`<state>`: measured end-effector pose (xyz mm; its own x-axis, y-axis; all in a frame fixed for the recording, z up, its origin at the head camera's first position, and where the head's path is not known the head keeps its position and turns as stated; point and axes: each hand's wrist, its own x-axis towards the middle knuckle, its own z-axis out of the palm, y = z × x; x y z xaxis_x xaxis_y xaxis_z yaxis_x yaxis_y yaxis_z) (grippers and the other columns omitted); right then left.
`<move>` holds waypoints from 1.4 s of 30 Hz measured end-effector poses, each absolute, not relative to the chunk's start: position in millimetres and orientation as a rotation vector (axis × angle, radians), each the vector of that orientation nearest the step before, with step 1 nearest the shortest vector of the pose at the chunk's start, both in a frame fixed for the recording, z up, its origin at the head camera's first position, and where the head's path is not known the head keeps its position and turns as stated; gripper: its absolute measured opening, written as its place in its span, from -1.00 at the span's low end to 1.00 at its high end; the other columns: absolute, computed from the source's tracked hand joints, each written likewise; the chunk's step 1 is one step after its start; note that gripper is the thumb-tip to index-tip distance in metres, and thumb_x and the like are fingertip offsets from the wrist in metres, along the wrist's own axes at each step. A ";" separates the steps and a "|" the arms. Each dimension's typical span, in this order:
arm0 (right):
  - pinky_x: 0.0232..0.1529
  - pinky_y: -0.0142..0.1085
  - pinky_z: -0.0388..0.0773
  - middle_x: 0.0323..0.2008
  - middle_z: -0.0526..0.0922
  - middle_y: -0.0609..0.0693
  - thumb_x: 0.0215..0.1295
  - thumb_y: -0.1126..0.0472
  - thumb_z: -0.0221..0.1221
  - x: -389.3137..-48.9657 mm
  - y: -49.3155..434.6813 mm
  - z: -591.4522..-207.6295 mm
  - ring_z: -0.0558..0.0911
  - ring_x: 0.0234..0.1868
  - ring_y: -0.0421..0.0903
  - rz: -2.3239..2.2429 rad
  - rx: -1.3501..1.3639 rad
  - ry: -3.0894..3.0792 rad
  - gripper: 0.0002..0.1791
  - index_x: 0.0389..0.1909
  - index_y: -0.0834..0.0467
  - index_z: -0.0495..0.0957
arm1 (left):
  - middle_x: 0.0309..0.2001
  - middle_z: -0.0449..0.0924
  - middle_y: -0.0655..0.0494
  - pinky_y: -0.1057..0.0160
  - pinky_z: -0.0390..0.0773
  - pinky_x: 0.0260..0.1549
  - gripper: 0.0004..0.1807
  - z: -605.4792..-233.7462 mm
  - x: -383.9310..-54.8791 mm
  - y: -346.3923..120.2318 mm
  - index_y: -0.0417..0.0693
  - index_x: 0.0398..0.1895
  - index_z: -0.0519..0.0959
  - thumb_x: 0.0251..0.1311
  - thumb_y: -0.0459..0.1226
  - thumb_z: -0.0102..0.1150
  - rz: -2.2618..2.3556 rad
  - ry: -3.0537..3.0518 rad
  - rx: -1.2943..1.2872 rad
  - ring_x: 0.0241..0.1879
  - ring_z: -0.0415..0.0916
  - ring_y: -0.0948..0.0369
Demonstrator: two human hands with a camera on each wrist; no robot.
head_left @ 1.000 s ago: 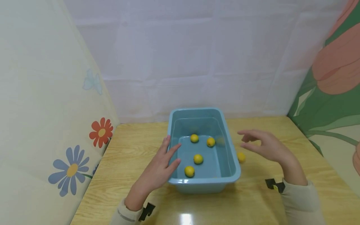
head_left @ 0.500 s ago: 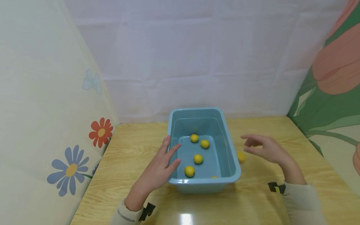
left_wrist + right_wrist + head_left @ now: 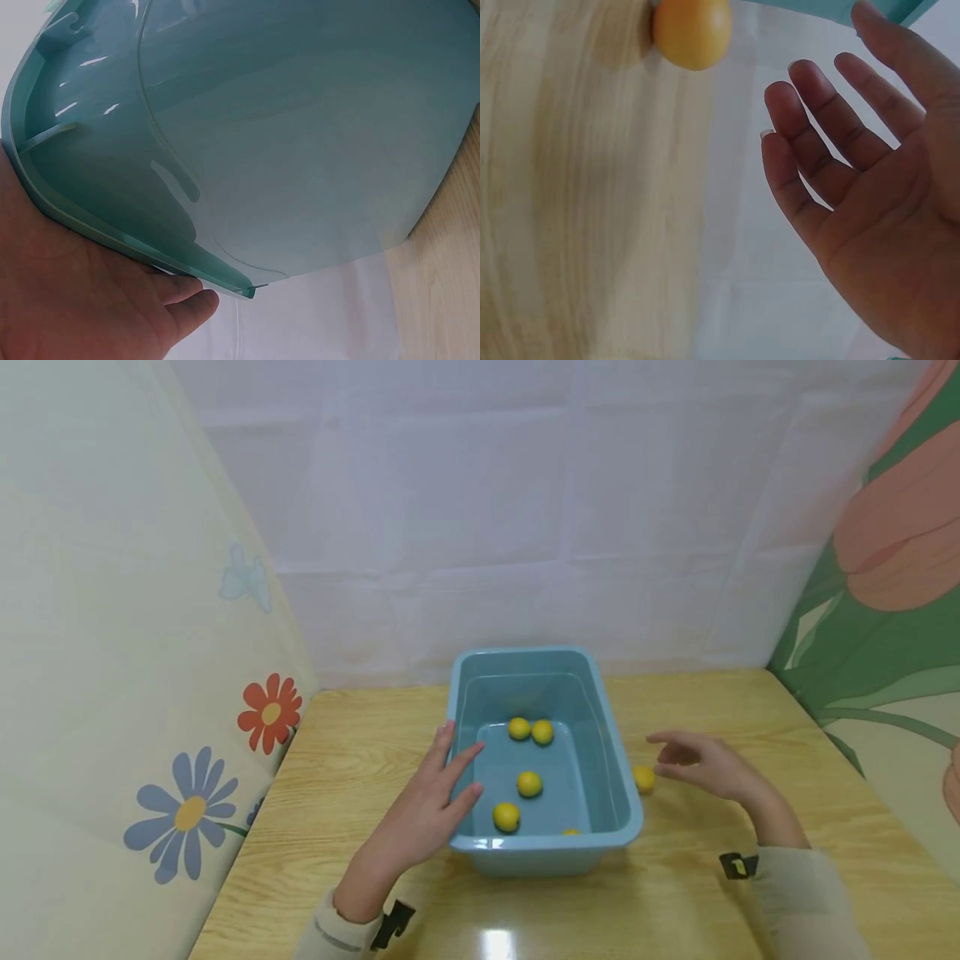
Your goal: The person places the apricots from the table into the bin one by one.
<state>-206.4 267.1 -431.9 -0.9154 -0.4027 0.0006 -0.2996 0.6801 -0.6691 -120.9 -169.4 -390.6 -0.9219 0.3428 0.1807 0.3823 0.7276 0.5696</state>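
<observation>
A blue plastic basin [image 3: 551, 842] stands on the table with several small yellow fruits, lemon-like, on its floor; one of the fruits [image 3: 528, 784] lies near the middle. My left hand [image 3: 422, 806] rests on the basin's left rim, fingers spread and fairly straight. From below, the left wrist view shows that palm [image 3: 82, 300] against the rim. Outside the basin's right wall, another yellow fruit [image 3: 643, 779] sits on the table. My right hand [image 3: 708, 767] hovers just right of it, holding nothing, thumb and fingers apart. In the right wrist view the fruit [image 3: 692, 31] is beyond the fingertips.
The wooden table [image 3: 360, 743] runs back to a white cloth backdrop [image 3: 480, 527]. A panel with painted flowers [image 3: 192, 814] stands at the left, and one with large painted petals and leaves [image 3: 900, 643] at the right.
My right hand has come down and slightly right, closer to the fruit outside the basin. One fruit inside rolled left against another at the back. The left hand stayed put.
</observation>
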 end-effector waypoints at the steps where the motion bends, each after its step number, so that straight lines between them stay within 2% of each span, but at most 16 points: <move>1: -0.04 -0.09 0.61 -0.12 0.69 0.00 0.39 0.02 0.29 -207.3 267.8 -433.7 0.65 -0.07 -0.03 -1.055 -0.583 2.733 -0.43 0.32 0.19 0.49 | 0.66 -0.34 0.03 -0.32 0.15 0.38 -0.35 -390.5 -120.8 -169.5 0.12 0.56 0.26 0.52 0.14 -0.13 -0.965 -2.860 -0.602 0.62 -0.30 0.00; 12: -0.10 -0.17 0.59 -0.12 0.70 0.03 0.37 0.06 0.31 -213.4 274.6 -451.9 0.64 -0.10 -0.06 -1.078 -0.607 2.671 -0.42 0.31 0.24 0.48 | 0.66 -0.35 0.03 -0.31 0.14 0.39 -0.35 -390.3 -119.9 -170.2 0.12 0.56 0.26 0.52 0.15 -0.14 -0.965 -2.871 -0.601 0.62 -0.31 0.01; 27: 0.03 0.05 0.58 -0.04 0.69 0.04 0.32 0.00 0.34 -215.8 273.8 -464.7 0.63 -0.02 -0.01 -0.989 -0.520 2.575 -0.36 0.36 0.15 0.46 | 0.66 -0.33 0.04 -0.32 0.16 0.38 -0.37 -390.2 -119.5 -169.8 0.12 0.55 0.27 0.52 0.10 -0.09 -0.964 -2.865 -0.593 0.62 -0.29 0.00; 35: 0.02 0.01 0.58 -0.08 0.70 0.05 0.26 0.03 0.38 -217.4 271.9 -467.8 0.64 -0.05 -0.01 -0.992 -0.569 2.583 -0.35 0.32 0.21 0.49 | 0.66 -0.32 0.04 -0.32 0.17 0.38 -0.35 -389.5 -119.6 -169.7 0.13 0.55 0.27 0.52 0.15 -0.14 -0.972 -2.867 -0.591 0.62 -0.29 0.00; 42: 0.05 0.05 0.57 -0.06 0.69 0.02 0.23 0.00 0.40 -220.0 269.8 -470.2 0.62 -0.02 -0.01 -0.960 -0.518 2.580 -0.33 0.32 0.17 0.50 | 0.66 -0.34 0.07 -0.28 0.15 0.40 -0.35 -388.2 -120.2 -169.9 0.13 0.56 0.26 0.52 0.16 -0.15 -0.970 -2.893 -0.582 0.62 -0.33 0.05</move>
<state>-220.0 269.8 -470.2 -0.8761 -0.4453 -0.1848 -0.2162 0.7055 -0.6749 -120.2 -169.9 -388.2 -0.9292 0.3377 0.1501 0.3599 0.7347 0.5751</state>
